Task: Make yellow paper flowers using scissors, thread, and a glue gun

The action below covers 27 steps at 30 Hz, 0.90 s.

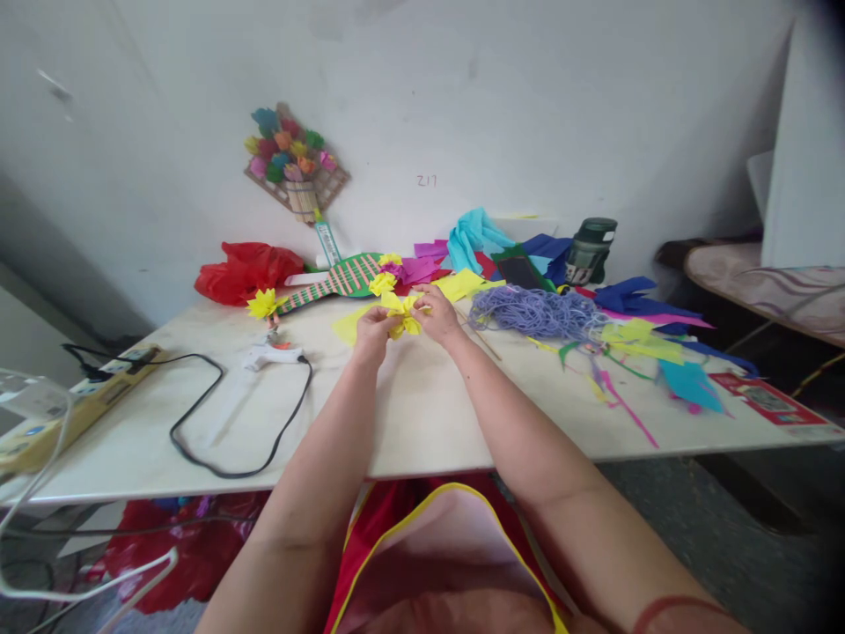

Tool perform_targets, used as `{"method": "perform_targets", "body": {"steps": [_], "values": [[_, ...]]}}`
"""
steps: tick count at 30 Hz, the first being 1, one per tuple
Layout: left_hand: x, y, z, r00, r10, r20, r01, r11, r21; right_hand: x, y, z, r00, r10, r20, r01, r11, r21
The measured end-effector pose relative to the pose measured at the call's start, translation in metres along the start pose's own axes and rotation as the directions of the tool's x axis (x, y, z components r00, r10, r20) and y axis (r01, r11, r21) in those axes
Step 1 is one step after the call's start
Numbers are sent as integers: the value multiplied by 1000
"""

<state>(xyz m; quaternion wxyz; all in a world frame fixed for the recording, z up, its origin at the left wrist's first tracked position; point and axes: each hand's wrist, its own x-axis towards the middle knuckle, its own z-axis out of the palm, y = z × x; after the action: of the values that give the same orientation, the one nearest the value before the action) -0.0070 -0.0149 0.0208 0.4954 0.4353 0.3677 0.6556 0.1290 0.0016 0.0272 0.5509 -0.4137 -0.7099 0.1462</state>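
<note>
Between my two hands is a yellow paper flower (404, 319), held over the middle of the table (422, 414). My left hand (373, 333) pinches it from the left side, and my right hand (436, 313) has its fingers closed on the right-hand petals. Just behind them lies a green guitar-shaped board (360, 275) with pale strips across it, yellow and purple paper flowers at its right end and a yellow flower (264, 304) at its left tip. A sheet of yellow paper (349, 328) lies beside my left hand.
A white glue gun (270, 356) with a black cord lies left, near a yellow power strip (99, 401). At right are purple string (538, 313), coloured paper scraps and a dark green bottle (590, 251). Red paper (247, 273) sits behind; a flower decoration (297, 167) hangs on the wall.
</note>
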Motion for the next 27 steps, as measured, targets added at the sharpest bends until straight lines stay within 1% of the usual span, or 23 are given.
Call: {"method": "perform_targets", "body": {"steps": [3,6,9,12,17,22,24,27], "values": [[-1,0,1,999,46,19,-47,997,58,2,0,1,990,139,-25,-137,989,57],[-3,0,3,997,73,37,-77,990,117,3,1,0,967,253,-23,-248,960,130],[-4,0,4,995,89,52,-96,984,151,2,1,-1,941,337,20,-335,925,179],[-5,0,5,995,89,46,-96,979,177,1,3,0,919,393,35,-393,903,175],[-5,1,6,996,83,22,-85,979,186,1,7,4,922,387,-15,-377,906,192],[-4,1,6,998,64,9,-65,988,142,2,6,6,926,370,-77,-343,907,243],[-2,0,4,998,52,-17,-50,995,87,2,4,5,942,325,-83,-294,919,264],[0,-3,1,999,28,-23,-27,999,17,1,2,1,983,184,-30,-169,947,272]]}}
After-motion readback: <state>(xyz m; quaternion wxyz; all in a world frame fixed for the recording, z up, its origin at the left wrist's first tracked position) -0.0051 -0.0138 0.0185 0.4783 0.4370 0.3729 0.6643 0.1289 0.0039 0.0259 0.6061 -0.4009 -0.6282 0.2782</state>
